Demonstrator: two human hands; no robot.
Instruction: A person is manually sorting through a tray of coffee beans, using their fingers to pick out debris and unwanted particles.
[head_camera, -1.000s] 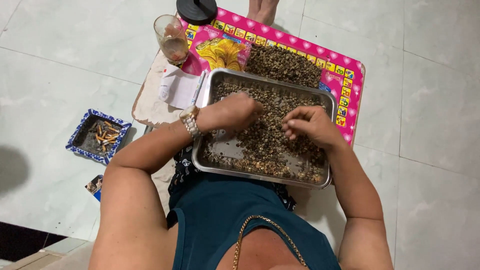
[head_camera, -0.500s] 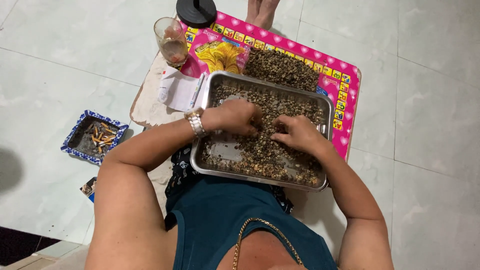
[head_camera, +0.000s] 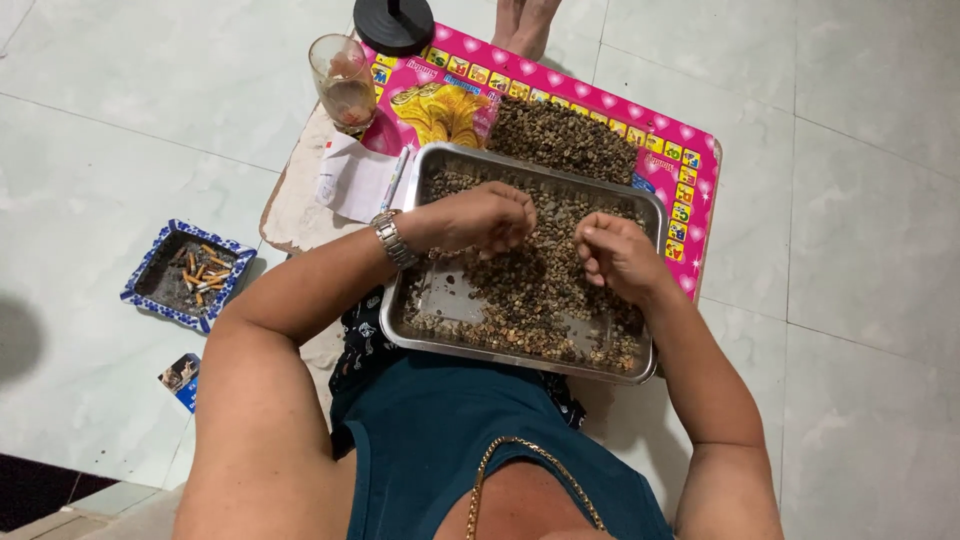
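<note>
A steel tray (head_camera: 432, 180) rests on my lap and a low table, covered with small brown-green beans (head_camera: 530, 290). My left hand (head_camera: 480, 218), with a metal watch on its wrist, hovers curled over the tray's upper middle, fingers bent down over the beans. My right hand (head_camera: 615, 255) is raised just above the beans on the right side, fingers curled in as if pinching a few beans. Whether either hand holds beans is hidden by the fingers. A separate heap of beans (head_camera: 560, 135) lies on the pink mat beyond the tray.
A pink patterned mat (head_camera: 680, 150) covers the low table. A glass (head_camera: 343, 80) with some drink, a black round base (head_camera: 393, 20), folded paper and a pen (head_camera: 395, 180) sit at left. A blue ashtray (head_camera: 185, 272) and a small pack (head_camera: 183, 377) lie on the tiled floor. Bare feet (head_camera: 525, 20) show beyond.
Both hands have lifted from the beans and moved slightly toward the tray's far side; the right hand has curled its fingers upward.
</note>
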